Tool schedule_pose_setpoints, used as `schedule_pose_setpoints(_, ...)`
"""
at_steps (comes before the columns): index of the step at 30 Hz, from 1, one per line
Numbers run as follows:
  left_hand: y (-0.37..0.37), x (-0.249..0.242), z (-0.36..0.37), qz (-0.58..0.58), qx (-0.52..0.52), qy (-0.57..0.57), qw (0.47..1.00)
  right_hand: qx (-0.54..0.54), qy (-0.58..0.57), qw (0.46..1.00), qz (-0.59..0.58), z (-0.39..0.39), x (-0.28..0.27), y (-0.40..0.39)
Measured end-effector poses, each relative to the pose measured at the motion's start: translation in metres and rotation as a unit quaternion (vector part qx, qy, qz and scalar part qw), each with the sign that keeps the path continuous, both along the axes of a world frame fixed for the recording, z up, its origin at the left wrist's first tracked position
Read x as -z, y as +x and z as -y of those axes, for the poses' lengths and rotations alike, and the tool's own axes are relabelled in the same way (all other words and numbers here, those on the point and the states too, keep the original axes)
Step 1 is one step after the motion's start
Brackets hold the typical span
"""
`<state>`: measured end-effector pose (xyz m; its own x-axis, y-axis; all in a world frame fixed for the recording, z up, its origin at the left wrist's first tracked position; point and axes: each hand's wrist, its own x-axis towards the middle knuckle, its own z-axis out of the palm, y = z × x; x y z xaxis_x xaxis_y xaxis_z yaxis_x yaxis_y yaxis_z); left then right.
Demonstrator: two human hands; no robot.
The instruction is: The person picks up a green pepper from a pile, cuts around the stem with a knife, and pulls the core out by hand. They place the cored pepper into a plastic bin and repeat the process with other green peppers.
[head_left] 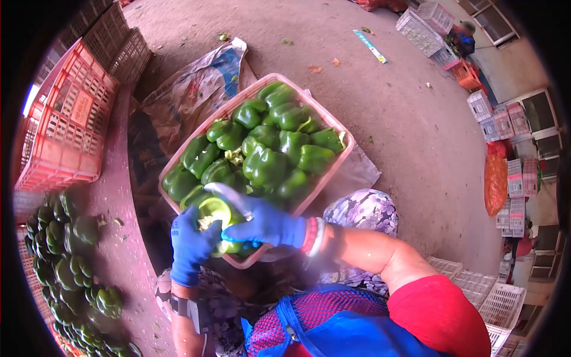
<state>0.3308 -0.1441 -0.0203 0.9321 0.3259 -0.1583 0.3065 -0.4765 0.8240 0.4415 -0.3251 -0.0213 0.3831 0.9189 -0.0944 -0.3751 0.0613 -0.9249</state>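
In blue gloves, both my hands are over the near end of a pink crate (351, 143) full of green bell peppers (266, 166). My left hand (193, 241) is wrapped round the side of a cut-open bell pepper (215, 209), whose pale inside and seeds show. From the right, my right hand (270, 223) closes in against the same pepper, fingers curled. A pale, blade-like tool (226, 195), smeared by motion, sticks out of its grip above the pepper; its handle is hidden in the glove.
A heap of bell peppers (65, 262) lies on the left, below stacked pink crates (71, 119). Crumpled sacking (178, 95) lies under the crate. More crates (493, 303) stand at right, with an orange net sack (495, 184) beyond. A person (463, 41) is far off at upper right.
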Motion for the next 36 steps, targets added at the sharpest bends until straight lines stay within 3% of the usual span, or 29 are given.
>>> schedule_pose_setpoints(1,0.000,-0.007,0.000,-0.020,-0.006,-0.068,0.997,-0.002,0.004,0.999,-0.037,0.000,-0.005,0.001)
schedule_pose_setpoints(2,-0.001,0.001,-0.002,0.025,-0.039,-0.242,0.969,0.051,0.070,0.986,-0.144,-0.006,0.012,-0.006)
schedule_pose_setpoints(5,-0.001,0.004,-0.014,0.013,-0.041,-0.348,0.937,0.029,-0.045,0.989,-0.137,0.000,-0.009,0.005)
schedule_pose_setpoints(6,-0.003,0.024,-0.033,0.091,0.019,-0.179,0.979,0.037,-0.066,0.984,-0.159,0.000,0.000,0.006)
schedule_pose_setpoints(9,0.006,0.028,-0.025,0.244,-0.172,-0.330,0.895,0.040,-0.072,0.953,-0.292,-0.016,0.006,0.007)
schedule_pose_setpoints(11,0.016,0.032,-0.037,0.255,-0.202,-0.196,0.925,0.039,-0.084,0.962,-0.258,-0.022,0.011,0.002)
schedule_pose_setpoints(13,0.026,0.025,-0.034,0.278,-0.356,-0.204,0.869,0.062,-0.076,0.953,-0.285,-0.027,0.018,-0.001)
schedule_pose_setpoints(15,0.020,0.002,-0.039,0.285,-0.471,-0.247,0.797,0.141,-0.074,0.957,-0.242,-0.027,0.001,0.006)
schedule_pose_setpoints(17,0.004,0.005,-0.058,0.286,-0.473,-0.246,0.796,0.082,-0.137,0.986,0.040,-0.012,-0.017,0.040)
schedule_pose_setpoints(18,-0.003,0.006,-0.061,0.281,-0.462,-0.244,0.805,0.178,-0.066,0.968,0.162,-0.019,-0.019,0.032)
schedule_pose_setpoints(20,-0.013,0.008,-0.062,0.267,-0.435,-0.243,0.825,0.197,-0.019,0.936,0.291,-0.021,-0.007,0.035)
schedule_pose_setpoints(21,-0.016,0.010,-0.065,0.255,-0.436,-0.296,0.810,0.206,0.004,0.913,0.353,-0.021,-0.002,0.035)
schedule_pose_setpoints(22,-0.019,0.012,-0.067,0.243,-0.437,-0.349,0.793,0.204,0.011,0.951,0.231,-0.019,0.002,0.032)
schedule_pose_setpoints(24,-0.023,0.018,-0.071,0.226,-0.423,-0.406,0.778,0.119,-0.137,0.975,0.127,-0.002,-0.005,0.040)
schedule_pose_setpoints(27,-0.027,0.021,-0.074,0.231,-0.369,-0.397,0.808,0.095,-0.193,0.959,0.185,0.007,0.004,0.034)
schedule_pose_setpoints(29,-0.028,0.022,-0.065,0.240,-0.313,-0.360,0.846,0.143,-0.108,0.939,0.293,0.008,0.010,0.016)
schedule_pose_setpoints(30,-0.027,0.023,-0.063,0.253,-0.295,-0.399,0.830,0.134,-0.104,0.896,0.410,0.008,0.004,0.008)
schedule_pose_setpoints(31,-0.024,0.026,-0.061,0.264,-0.276,-0.437,0.814,0.107,-0.092,0.809,0.571,0.008,0.002,0.001)
schedule_pose_setpoints(32,-0.024,0.030,-0.059,0.274,-0.256,-0.473,0.797,0.079,-0.077,0.693,0.712,0.008,0.000,-0.006)
schedule_pose_setpoints(33,-0.026,0.037,-0.057,0.276,-0.235,-0.361,0.859,0.049,-0.059,0.554,0.829,0.008,-0.002,-0.015)
schedule_pose_setpoints(34,-0.028,0.044,-0.054,0.275,-0.211,-0.241,0.906,-0.004,-0.143,0.585,0.798,0.011,0.005,-0.030)
schedule_pose_setpoints(35,-0.030,0.050,-0.053,0.278,-0.229,-0.360,0.861,-0.056,-0.225,0.609,0.758,0.017,0.021,-0.045)
schedule_pose_setpoints(36,-0.031,0.053,-0.052,0.280,-0.256,-0.470,0.797,-0.085,-0.217,0.619,0.750,0.024,0.039,-0.054)
